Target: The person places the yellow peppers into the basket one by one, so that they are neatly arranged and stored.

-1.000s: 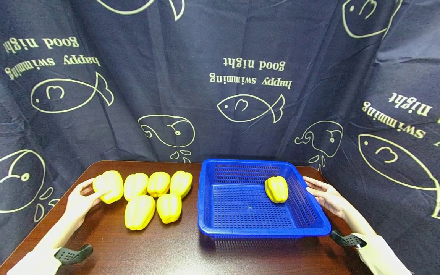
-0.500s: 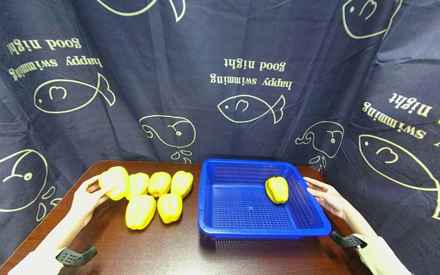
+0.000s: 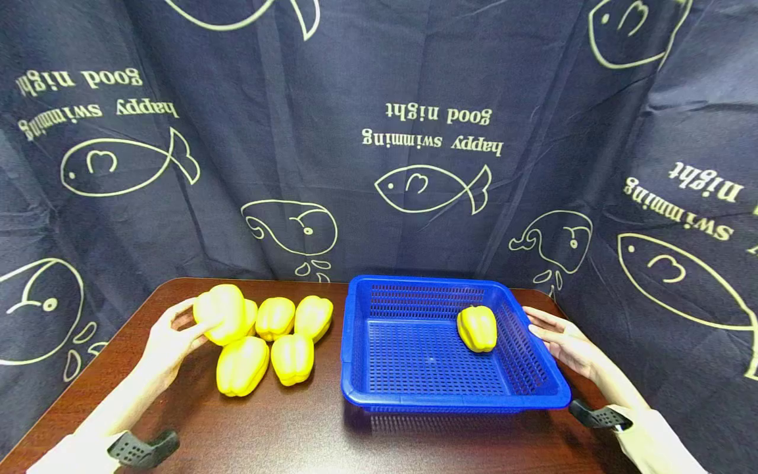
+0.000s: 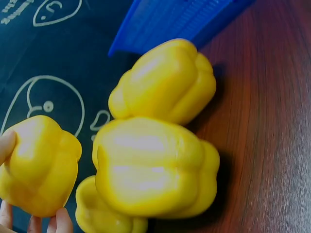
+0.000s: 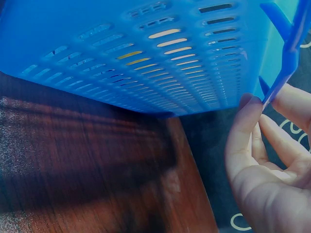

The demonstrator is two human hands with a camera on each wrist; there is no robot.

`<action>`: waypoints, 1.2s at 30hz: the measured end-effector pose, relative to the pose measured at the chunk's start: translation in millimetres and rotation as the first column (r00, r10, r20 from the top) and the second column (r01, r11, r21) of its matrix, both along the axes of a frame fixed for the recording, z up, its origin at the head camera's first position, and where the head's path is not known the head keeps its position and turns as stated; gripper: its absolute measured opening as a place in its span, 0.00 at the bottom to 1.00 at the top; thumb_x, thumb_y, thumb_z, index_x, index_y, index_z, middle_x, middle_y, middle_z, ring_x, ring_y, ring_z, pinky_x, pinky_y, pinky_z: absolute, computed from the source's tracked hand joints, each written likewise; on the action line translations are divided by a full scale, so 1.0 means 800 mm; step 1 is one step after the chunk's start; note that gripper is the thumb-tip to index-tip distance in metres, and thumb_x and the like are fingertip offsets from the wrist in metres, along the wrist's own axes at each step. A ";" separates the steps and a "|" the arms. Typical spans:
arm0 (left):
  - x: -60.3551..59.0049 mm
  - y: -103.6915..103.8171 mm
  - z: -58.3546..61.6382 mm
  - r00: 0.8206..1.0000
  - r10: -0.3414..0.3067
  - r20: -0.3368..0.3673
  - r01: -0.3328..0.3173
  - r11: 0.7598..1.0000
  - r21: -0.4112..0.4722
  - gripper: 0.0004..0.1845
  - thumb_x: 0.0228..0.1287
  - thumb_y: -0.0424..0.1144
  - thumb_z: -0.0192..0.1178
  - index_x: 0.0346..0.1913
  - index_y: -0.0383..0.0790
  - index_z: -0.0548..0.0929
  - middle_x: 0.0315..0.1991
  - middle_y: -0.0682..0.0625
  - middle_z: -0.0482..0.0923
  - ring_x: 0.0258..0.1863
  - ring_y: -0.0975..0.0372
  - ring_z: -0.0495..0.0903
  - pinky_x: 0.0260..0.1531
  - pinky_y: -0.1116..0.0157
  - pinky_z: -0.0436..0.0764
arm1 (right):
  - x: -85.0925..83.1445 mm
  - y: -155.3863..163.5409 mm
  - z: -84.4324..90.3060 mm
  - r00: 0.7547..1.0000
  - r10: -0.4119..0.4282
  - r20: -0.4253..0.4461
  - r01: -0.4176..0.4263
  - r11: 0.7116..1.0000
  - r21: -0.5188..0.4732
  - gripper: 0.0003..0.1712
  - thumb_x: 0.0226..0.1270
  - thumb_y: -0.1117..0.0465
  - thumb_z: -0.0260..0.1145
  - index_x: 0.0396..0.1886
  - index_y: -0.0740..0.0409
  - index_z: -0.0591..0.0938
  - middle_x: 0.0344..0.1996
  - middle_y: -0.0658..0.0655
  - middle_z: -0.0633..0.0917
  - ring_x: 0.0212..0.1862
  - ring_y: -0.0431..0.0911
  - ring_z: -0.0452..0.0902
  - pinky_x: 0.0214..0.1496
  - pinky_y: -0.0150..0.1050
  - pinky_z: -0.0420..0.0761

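At the left of the frame, the left hand (image 3: 168,342) holds a yellow bell pepper (image 3: 220,313) lifted above a cluster of five more peppers (image 3: 272,336) on the dark wooden bench (image 3: 308,434). Its fingers (image 4: 63,221) curl round the pepper, thumb against its near side. At the right, the right hand (image 3: 562,341) rests beside the blue plastic basket (image 3: 535,388), fingers nearly straight and seemingly touching the rim, perhaps steadying it. One pepper (image 3: 476,328) lies inside.
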State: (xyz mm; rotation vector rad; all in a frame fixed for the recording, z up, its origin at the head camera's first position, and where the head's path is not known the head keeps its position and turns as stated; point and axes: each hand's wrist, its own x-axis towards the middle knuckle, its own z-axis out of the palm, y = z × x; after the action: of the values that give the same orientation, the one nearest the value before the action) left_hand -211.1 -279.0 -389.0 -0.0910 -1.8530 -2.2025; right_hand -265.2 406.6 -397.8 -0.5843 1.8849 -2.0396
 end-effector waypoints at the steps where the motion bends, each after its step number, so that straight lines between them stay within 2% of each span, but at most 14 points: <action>1: 0.000 0.003 0.001 1.000 -0.002 -0.007 0.002 1.000 -0.003 0.22 0.61 0.24 0.60 0.47 0.58 0.73 0.36 0.68 0.78 0.33 0.75 0.80 0.30 0.77 0.81 | -0.001 0.001 -0.001 1.000 0.009 -0.006 -0.009 1.000 -0.001 0.25 0.76 0.71 0.44 0.66 0.48 0.70 0.57 0.41 0.81 0.54 0.38 0.80 0.53 0.33 0.81; 5: 0.001 0.016 0.004 1.000 -0.005 -0.030 0.005 1.000 -0.008 0.23 0.61 0.22 0.58 0.47 0.59 0.75 0.37 0.68 0.79 0.32 0.75 0.79 0.29 0.77 0.80 | -0.002 0.002 -0.002 0.999 0.038 -0.015 -0.038 0.999 -0.012 0.26 0.76 0.71 0.42 0.67 0.49 0.69 0.57 0.43 0.81 0.55 0.39 0.80 0.53 0.33 0.81; 10: 0.000 0.037 0.011 0.999 -0.012 -0.034 0.010 0.999 -0.041 0.24 0.61 0.22 0.58 0.48 0.58 0.75 0.38 0.68 0.79 0.31 0.74 0.78 0.27 0.77 0.78 | -0.001 0.001 -0.001 1.000 0.030 -0.008 -0.030 0.999 -0.019 0.25 0.76 0.71 0.43 0.66 0.48 0.71 0.57 0.43 0.81 0.54 0.39 0.80 0.52 0.33 0.81; 13: -0.001 0.049 0.016 0.998 -0.039 -0.039 0.036 0.997 -0.068 0.23 0.63 0.23 0.56 0.49 0.57 0.73 0.40 0.68 0.79 0.34 0.74 0.78 0.30 0.77 0.78 | 0.000 0.001 -0.001 1.000 0.029 -0.005 -0.030 0.999 -0.020 0.26 0.76 0.71 0.43 0.66 0.47 0.71 0.57 0.43 0.81 0.54 0.39 0.80 0.52 0.33 0.81; 17: -0.002 0.068 0.023 0.996 -0.063 -0.058 0.060 0.996 -0.062 0.23 0.62 0.23 0.56 0.51 0.55 0.73 0.42 0.68 0.79 0.38 0.75 0.78 0.34 0.78 0.78 | 0.000 0.001 -0.001 1.000 0.009 0.002 -0.009 1.000 -0.007 0.26 0.76 0.71 0.43 0.65 0.46 0.72 0.56 0.42 0.82 0.54 0.39 0.81 0.52 0.33 0.81; 19: -0.005 0.076 0.027 0.998 -0.051 -0.030 0.049 0.995 -0.083 0.23 0.61 0.25 0.59 0.51 0.56 0.72 0.42 0.68 0.78 0.38 0.75 0.77 0.34 0.78 0.78 | 0.000 0.000 -0.001 1.000 -0.012 0.008 0.012 1.000 0.002 0.25 0.76 0.71 0.44 0.64 0.44 0.72 0.55 0.42 0.82 0.53 0.39 0.81 0.52 0.33 0.82; 20: -0.009 0.077 0.024 0.997 -0.060 -0.040 0.057 0.996 -0.066 0.22 0.60 0.25 0.60 0.52 0.54 0.73 0.42 0.67 0.79 0.37 0.74 0.78 0.33 0.77 0.79 | 0.000 0.000 -0.001 1.000 -0.024 0.009 0.024 1.000 0.008 0.25 0.76 0.70 0.44 0.63 0.44 0.73 0.55 0.41 0.82 0.53 0.39 0.81 0.51 0.33 0.82; 24: -0.012 0.091 0.029 0.998 -0.044 0.036 0.048 0.992 -0.117 0.22 0.59 0.30 0.63 0.52 0.55 0.72 0.40 0.69 0.78 0.36 0.74 0.78 0.32 0.76 0.79 | -0.001 0.000 -0.001 0.999 -0.034 0.006 0.034 0.999 0.010 0.25 0.76 0.70 0.45 0.62 0.42 0.74 0.55 0.40 0.81 0.53 0.39 0.81 0.52 0.33 0.82; 26: -0.012 0.099 0.035 0.997 -0.046 0.063 0.054 0.992 -0.118 0.23 0.59 0.29 0.63 0.54 0.52 0.71 0.40 0.69 0.77 0.36 0.75 0.79 0.33 0.76 0.79 | -0.001 -0.001 -0.001 0.999 -0.031 0.006 0.031 0.999 0.006 0.25 0.76 0.71 0.44 0.62 0.42 0.74 0.55 0.40 0.82 0.53 0.39 0.81 0.52 0.33 0.82; 27: -0.009 0.105 0.042 0.994 -0.031 0.101 0.046 0.987 -0.151 0.24 0.59 0.30 0.63 0.55 0.52 0.70 0.40 0.69 0.76 0.35 0.76 0.78 0.33 0.76 0.79 | -0.002 0.000 -0.002 1.000 -0.028 0.008 0.028 1.000 0.001 0.25 0.76 0.71 0.44 0.62 0.42 0.74 0.55 0.41 0.82 0.53 0.39 0.81 0.52 0.33 0.82; 31: -0.007 0.125 0.053 0.986 -0.019 0.169 0.051 0.980 -0.193 0.28 0.59 0.31 0.64 0.61 0.44 0.67 0.46 0.61 0.75 0.34 0.76 0.78 0.34 0.75 0.79 | -0.002 0.001 -0.002 1.000 -0.026 0.012 0.026 1.000 -0.004 0.25 0.76 0.71 0.44 0.62 0.43 0.73 0.55 0.42 0.82 0.53 0.40 0.82 0.51 0.33 0.82; 34: -0.008 0.138 0.052 0.985 -0.037 0.170 0.070 0.979 -0.192 0.31 0.57 0.34 0.66 0.63 0.42 0.65 0.50 0.55 0.72 0.32 0.75 0.77 0.34 0.75 0.79 | -0.001 0.001 -0.002 1.000 -0.024 0.008 0.024 1.000 0.002 0.25 0.76 0.71 0.44 0.63 0.44 0.73 0.55 0.42 0.82 0.53 0.40 0.82 0.51 0.33 0.82; 36: -0.011 0.145 0.050 0.986 -0.065 0.151 0.088 0.984 -0.156 0.33 0.55 0.35 0.68 0.62 0.41 0.64 0.50 0.53 0.72 0.31 0.74 0.79 0.34 0.75 0.79 | -0.001 0.000 -0.002 1.000 -0.025 0.007 0.025 1.000 0.003 0.25 0.76 0.71 0.44 0.63 0.44 0.73 0.55 0.42 0.82 0.53 0.40 0.82 0.51 0.34 0.82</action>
State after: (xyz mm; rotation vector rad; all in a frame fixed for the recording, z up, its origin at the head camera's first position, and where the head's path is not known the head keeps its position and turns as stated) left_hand -219.6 -163.0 -349.3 -0.0335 -2.1407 -2.1566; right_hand -265.9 406.5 -399.6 -0.5540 1.9003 -2.0513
